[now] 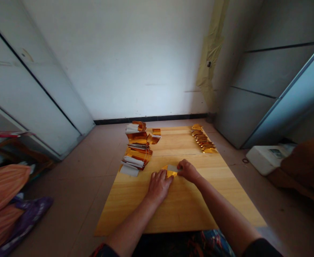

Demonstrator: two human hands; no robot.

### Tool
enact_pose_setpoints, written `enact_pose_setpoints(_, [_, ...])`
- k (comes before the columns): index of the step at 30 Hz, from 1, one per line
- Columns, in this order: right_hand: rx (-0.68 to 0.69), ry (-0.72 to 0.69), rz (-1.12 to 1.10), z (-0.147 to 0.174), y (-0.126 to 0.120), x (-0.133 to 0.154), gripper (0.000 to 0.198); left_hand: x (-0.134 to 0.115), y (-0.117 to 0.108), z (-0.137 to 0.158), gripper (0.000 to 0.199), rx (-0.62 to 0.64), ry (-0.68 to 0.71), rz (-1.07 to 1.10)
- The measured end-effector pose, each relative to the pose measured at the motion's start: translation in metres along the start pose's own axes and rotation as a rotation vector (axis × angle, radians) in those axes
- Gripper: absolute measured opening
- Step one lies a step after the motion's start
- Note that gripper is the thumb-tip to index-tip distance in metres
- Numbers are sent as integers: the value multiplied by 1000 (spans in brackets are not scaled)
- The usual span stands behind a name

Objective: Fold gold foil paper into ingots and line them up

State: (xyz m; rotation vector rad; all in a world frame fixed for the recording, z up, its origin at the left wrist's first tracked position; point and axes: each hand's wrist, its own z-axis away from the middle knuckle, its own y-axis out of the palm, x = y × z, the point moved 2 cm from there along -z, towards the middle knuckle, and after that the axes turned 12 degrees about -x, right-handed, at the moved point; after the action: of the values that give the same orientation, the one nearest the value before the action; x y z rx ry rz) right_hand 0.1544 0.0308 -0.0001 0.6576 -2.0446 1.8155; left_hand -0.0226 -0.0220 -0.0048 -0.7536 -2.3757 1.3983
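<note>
A sheet of gold foil paper (171, 174) lies partly folded on the wooden table (183, 203), its pale back showing on the right part. My left hand (158, 185) lies on its left side with the fingers stretched out, pressing it down. At its right edge, my right hand (187, 170) pinches the paper between thumb and fingers. Loose stacks of gold foil paper (137, 155) sit at the table's left side, some with their pale side up. Along the far right edge runs a row of folded gold paper pieces (203, 139).
A white wall (146, 64) with a dark baseboard stands behind the table. To the right are a grey refrigerator (264, 71) and a white foam box (264, 159). Orange cloth (5, 192) and a purple bag (31, 217) lie at the left.
</note>
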Motion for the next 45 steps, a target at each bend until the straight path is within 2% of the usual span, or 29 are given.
enact_pose_setpoints(5, [-72, -11, -17, -4, -3, -1, 21, -1, -3, -2, 25, 10, -10, 13])
enact_pose_setpoints(8, [-101, -72, -125, -4, -4, 10, 23, -1, -4, -3, 24, 19, -11, 9])
enact_pose_setpoints(11, [44, -175, -243, -4, 0, 20, 21, -2, -2, -3, 27, 24, -3, -10])
enact_pose_setpoints(14, [170, -214, -227, -6, 7, 24, 20, 0, 1, -1, 28, 22, 7, -16])
enact_pose_setpoints(21, [255, -135, -199, -17, 12, 20, 22, 13, 5, 5, 27, 33, 88, 41])
enact_pose_setpoints(28, [343, -120, -235, -24, 14, 15, 16, 11, 2, 4, 25, 75, 55, 76])
enact_pose_setpoints(32, [313, -77, -227, -27, 16, 12, 17, 7, -3, 1, 23, 107, 11, 83])
enact_pose_setpoints(35, [217, -61, -169, -30, 13, 7, 17, 4, -7, -3, 22, 128, -18, 80])
enact_pose_setpoints(39, [63, -186, 20, -24, 5, 3, 12, 3, -12, -9, 17, 119, -71, 108])
enact_pose_setpoints(45, [-1, -316, 215, 6, -2, 10, 20, 7, -5, -21, 11, 67, -236, 213])
